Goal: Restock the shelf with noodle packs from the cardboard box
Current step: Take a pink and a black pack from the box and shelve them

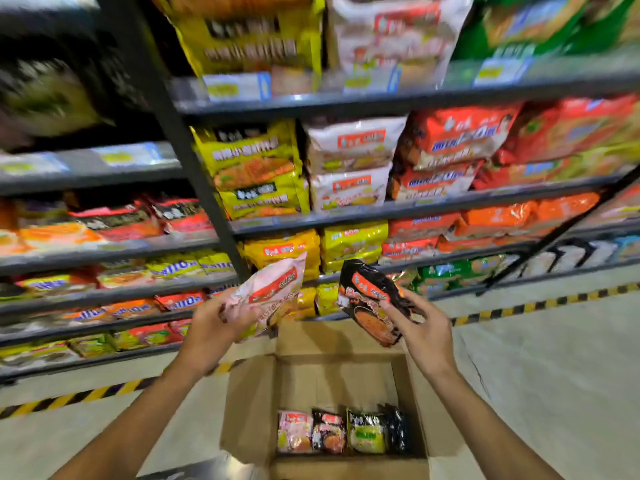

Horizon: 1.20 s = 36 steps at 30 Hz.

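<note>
Nearest, at 6 o'clock: open cardboard box (252, 410) on the floor, flaps spread, four noodle packs standing in a row along its near wall: pink pack in box (294, 432), black-and-red pack in box (329, 432), yellow-green pack in box (366, 434), dark pack in box (397, 429). Rest of the box floor bare cardboard. Above the box, at centre: two forearms reaching forward. Left hand (211, 332), fingers curled round the lower end of a pink noodle pack (273, 292), pack tilted up toward 1 o'clock. Right hand (424, 336), fingers and thumb pinching a black noodle pack (370, 299) by its side, pack tilted toward 11 o'clock. Both packs held clear of the box, in front of the lower tiers, touching no shelf. From 9 through 12 to 3 o'clock: dark metal shelf (381, 100), several tiers, crowded with yellow, white, red and orange multipacks; price labels too blurred to read. Yellow-and-black hazard tape (540, 304) on the floor along the shelf base. Progress, as a judgement: box mostly emptied, so restocking probably well advanced; two packs in transit, four left to lift out. Matching slots for pink and black packs not discernible; no open gap visible on the tiers.
</note>
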Motion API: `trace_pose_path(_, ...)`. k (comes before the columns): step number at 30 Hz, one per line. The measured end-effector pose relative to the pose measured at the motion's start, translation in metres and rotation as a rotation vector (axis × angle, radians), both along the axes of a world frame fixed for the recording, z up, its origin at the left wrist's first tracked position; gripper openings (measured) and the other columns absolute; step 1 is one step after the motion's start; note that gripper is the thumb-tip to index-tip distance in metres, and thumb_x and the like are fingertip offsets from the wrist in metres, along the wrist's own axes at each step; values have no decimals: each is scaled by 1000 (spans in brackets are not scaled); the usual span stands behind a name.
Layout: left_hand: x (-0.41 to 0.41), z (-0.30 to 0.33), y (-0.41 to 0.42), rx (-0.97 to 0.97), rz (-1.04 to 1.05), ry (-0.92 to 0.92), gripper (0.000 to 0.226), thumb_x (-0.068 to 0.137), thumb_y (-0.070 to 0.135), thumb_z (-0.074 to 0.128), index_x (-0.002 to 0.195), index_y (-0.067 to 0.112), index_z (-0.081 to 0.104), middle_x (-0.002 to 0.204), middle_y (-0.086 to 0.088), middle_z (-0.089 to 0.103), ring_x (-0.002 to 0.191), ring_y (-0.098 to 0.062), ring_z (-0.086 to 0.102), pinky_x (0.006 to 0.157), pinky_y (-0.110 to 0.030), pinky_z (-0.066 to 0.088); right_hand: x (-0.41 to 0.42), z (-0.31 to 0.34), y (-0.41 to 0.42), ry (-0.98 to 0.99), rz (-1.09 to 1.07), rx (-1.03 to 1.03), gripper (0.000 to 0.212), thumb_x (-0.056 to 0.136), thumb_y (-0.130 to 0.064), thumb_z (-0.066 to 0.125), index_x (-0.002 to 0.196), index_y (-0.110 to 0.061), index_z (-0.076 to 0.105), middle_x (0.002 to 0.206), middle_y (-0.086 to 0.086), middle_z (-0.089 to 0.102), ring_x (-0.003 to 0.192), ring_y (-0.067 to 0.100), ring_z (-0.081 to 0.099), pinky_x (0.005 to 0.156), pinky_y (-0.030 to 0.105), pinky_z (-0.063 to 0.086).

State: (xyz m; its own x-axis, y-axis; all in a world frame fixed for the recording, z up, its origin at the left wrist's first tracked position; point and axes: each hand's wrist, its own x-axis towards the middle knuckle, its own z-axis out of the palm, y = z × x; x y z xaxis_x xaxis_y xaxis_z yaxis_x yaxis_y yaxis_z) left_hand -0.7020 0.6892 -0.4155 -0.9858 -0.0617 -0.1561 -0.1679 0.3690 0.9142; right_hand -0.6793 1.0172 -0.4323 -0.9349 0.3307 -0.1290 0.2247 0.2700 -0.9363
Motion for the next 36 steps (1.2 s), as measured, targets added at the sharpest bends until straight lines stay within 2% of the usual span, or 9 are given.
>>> trace_pose_path(3,18,62,-3,-16,20,119,17,85,3,73,82,-7,60,51,20,62,51,12,54,52,-3,39,2,54,-11,85,60,-16,40,68,-64,79,102,-44,70,109,-8,73,93,-5,67,82,36,60)
trace_pose_path(6,33,101,-17,-14,69,211,11,85,9,73,92,1,69,60,22,67,62,5,64,56,-3,41,-2,86,-22,161,111,15,53,66,-71,79,107,-38,74,108,-13,72,102,5,67,85,42,58)
trace_pose_path(9,46,131,-36,-3,95,289,21,84,18,76,105,17,72,92,7,77,86,-11,70,70,-11,50,-6,115,-40,228,174,17,46,65,-62,82,102,-36,72,107,-16,72,107,10,66,89,33,55)
trace_pose_path(19,98,186,-124,8,324,409,29,81,24,78,107,15,72,100,-3,76,101,-19,70,86,-34,55,-8,198,-131,405,362,43,52,65,-50,80,110,-25,74,115,-12,69,119,6,57,106,29,41)
trace_pose_path(24,123,196,-192,45,349,494,54,72,62,78,98,15,71,94,-14,72,96,-34,67,82,-45,52,2,220,-197,524,348,73,56,66,-70,76,107,-31,73,113,-14,71,114,2,59,102,27,46)
trace_pose_path(28,146,215,-245,88,349,555,32,69,55,80,90,31,72,81,15,73,81,-1,68,74,-19,51,21,236,-260,560,346,82,45,69,-58,76,108,-35,73,115,-15,70,117,5,60,103,38,49)
trace_pose_path(31,162,225,-294,117,321,597,21,74,35,79,92,44,72,77,19,71,77,5,64,68,-7,46,32,248,-311,591,334,92,40,72,-50,78,109,-36,72,114,-14,70,116,6,60,102,38,50)
trace_pose_path(34,173,235,-346,124,305,651,47,64,54,77,84,14,62,69,23,67,72,9,62,65,-5,44,42,260,-358,612,330,76,38,73,-44,80,110,-36,72,113,-15,71,116,5,61,98,31,51)
trace_pose_path(36,174,239,-377,93,289,625,34,70,36,77,97,16,71,86,21,74,85,5,67,72,-9,49,48,266,-383,628,320,82,34,75,-38,81,108,-36,71,111,-15,71,111,0,62,90,17,50)
